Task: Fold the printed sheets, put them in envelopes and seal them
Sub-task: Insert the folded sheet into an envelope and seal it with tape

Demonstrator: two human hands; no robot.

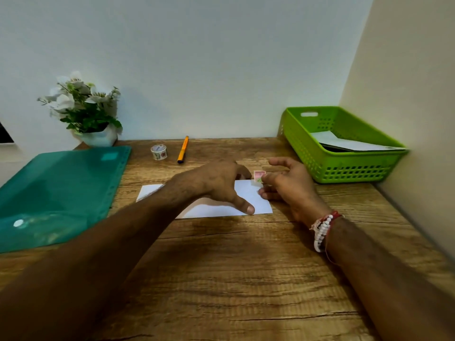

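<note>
Over envelope (214,210): right hand (290,185) with sticker (259,175)

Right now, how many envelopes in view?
2 sure: one envelope on the table under the left hand, the right hand pinching a sticker at its corner; one in the green basket, maybe more hidden there.

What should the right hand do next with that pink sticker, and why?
Probably lower the pink sticker onto the envelope's far right corner and press it flat. The right hand pinches it right at that corner, and the left hand presses the envelope to the table, so it looks steadied for sticking. Whether the sticker already touches the paper is unclear.
</note>
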